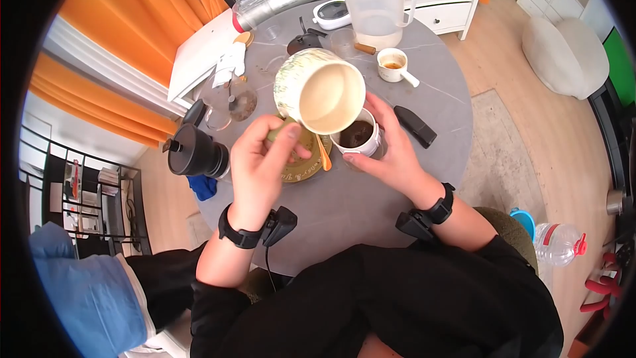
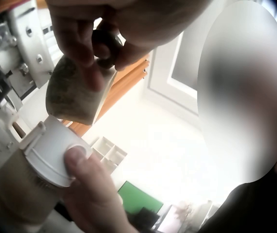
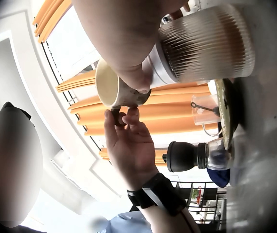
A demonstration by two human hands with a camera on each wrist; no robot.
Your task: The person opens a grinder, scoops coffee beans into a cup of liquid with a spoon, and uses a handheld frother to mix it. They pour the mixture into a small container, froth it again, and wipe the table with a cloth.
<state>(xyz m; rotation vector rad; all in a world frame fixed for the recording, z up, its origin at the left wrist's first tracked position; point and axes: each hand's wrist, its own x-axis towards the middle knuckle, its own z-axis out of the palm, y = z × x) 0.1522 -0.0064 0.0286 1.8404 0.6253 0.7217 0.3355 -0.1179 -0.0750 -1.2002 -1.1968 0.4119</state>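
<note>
cream mug (image 1: pixel 319 91) tilts beside left hand (image 1: pixel 262 159) pinching its handle (image 1: pixel 278 130)

Widest pass — bare stretch of surface (image 1: pixel 341 219) between wrists, on wearer's side of plate (image 1: pixel 306 172) and ribbed container (image 3: pixel 206 48). Second gap: right of black oblong case (image 1: pixel 415 126), out to surface edge. Left hand (image 1: pixel 255 162) and forearm bar room between plate and black grinder (image 1: pixel 192 150). Raised, tilted mug (image 1: pixel 318 89) blocks way down to plate's far part. Orange spoon (image 1: pixel 323 156) juts beside container — far side crowded by tall pitcher (image 1: pixel 372 3), small white pot (image 1: pixel 393 74).
</note>
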